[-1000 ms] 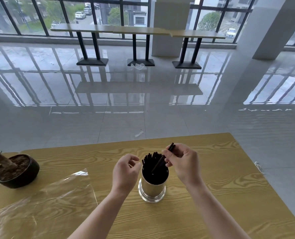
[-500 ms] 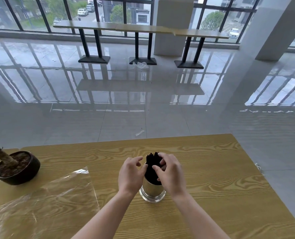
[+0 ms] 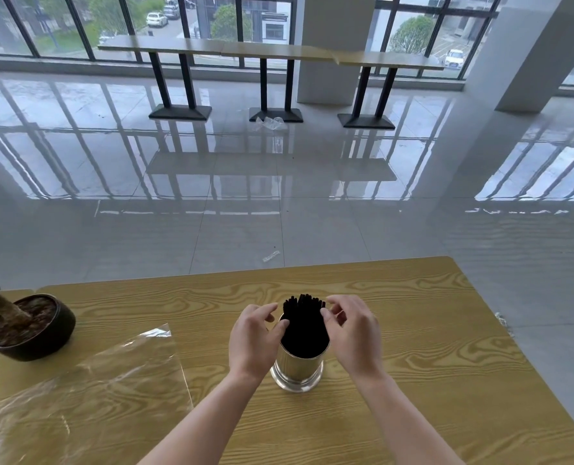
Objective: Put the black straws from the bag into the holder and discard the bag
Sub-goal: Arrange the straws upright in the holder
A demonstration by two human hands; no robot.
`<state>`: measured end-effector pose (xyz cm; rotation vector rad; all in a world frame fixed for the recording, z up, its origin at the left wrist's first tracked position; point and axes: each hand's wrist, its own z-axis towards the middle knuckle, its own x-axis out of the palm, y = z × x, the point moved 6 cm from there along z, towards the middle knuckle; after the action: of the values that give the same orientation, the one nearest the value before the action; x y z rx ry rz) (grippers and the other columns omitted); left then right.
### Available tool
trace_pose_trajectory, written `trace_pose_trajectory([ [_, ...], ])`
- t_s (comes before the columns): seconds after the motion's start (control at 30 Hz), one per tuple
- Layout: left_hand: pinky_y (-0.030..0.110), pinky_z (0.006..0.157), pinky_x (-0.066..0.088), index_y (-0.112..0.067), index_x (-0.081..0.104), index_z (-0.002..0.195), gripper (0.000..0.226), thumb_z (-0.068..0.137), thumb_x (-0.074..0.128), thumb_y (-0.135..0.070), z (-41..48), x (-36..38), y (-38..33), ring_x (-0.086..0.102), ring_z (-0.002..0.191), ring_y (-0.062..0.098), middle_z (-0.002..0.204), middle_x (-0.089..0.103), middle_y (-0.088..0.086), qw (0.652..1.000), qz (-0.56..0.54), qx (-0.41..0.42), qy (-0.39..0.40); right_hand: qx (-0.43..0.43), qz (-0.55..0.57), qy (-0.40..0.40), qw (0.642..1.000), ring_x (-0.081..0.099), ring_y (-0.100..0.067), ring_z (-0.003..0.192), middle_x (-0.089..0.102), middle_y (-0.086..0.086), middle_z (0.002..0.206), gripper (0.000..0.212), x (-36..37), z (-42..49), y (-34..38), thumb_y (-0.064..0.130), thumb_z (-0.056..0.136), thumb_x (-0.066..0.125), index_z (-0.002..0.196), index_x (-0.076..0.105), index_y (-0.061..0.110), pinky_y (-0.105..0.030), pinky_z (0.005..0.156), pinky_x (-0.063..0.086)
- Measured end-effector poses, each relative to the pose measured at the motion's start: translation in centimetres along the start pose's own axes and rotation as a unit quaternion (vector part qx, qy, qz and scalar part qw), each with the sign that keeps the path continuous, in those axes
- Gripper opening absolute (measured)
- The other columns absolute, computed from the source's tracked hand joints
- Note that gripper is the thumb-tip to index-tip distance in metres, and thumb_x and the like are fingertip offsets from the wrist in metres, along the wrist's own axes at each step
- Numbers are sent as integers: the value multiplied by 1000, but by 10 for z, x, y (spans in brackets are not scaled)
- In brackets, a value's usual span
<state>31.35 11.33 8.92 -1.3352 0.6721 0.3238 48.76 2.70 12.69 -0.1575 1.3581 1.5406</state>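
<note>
A: Nearest the camera, both bare forearms reach in over the wooden table (image 3: 429,347). State of the hands?

B: Left hand (image 3: 253,340) has fingers loosely curled and apart, thumb tip touching the left side of the black straws (image 3: 304,322). Right hand (image 3: 354,330) likewise spread, fingertips at the right side of the bundle. Neither is closed around anything; they flank the bundle.

A: Location of the straws?

B: Standing upright in the metal holder (image 3: 297,370), packed tight, tops fanned slightly above the rim. Holder sits on the table between the two wrists.

A: And the bag?

B: Clear plastic bag (image 3: 87,391) lies flat and crumpled on the table, well left of the holder, apart from both hands. It looks empty.

A: Further out?

B: Dark bowl-shaped pot (image 3: 30,330) with a dry stump at the table's left edge. Beyond, glossy tiled floor (image 3: 278,182) with a small scrap (image 3: 271,256) on it, then a long counter (image 3: 272,55) on black pedestals against the windows.
</note>
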Motion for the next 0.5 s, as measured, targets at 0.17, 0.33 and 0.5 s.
trace_pose_trajectory([
  [0.17, 21, 70, 44, -19, 69, 124, 42, 85, 78, -33, 5, 2, -8, 55, 75, 10, 94, 62, -5, 1000, -5, 6, 1, 55, -13, 70, 996, 60, -12, 75, 60, 1, 98, 39, 5, 9, -13, 22, 86, 78, 123, 66, 14, -29, 72, 57],
  [0.33, 16, 65, 40, -22, 72, 121, 34, 88, 74, -31, 5, 5, -12, 56, 75, 9, 93, 62, -6, 1000, 1, 5, 6, 16, -27, 114, 993, 63, -13, 91, 68, 2, 101, 28, 20, 14, 1, 13, 88, 74, 115, 73, 15, -7, 72, 40],
  [0.5, 20, 72, 43, -19, 69, 125, 40, 87, 75, -31, 3, 3, 0, 56, 78, 10, 94, 64, -6, 1000, 4, -1, 5, -4, -25, 115, 993, 65, -16, 94, 69, -3, 108, 41, 25, 17, 6, 14, 87, 75, 127, 66, 12, -28, 85, 55],
])
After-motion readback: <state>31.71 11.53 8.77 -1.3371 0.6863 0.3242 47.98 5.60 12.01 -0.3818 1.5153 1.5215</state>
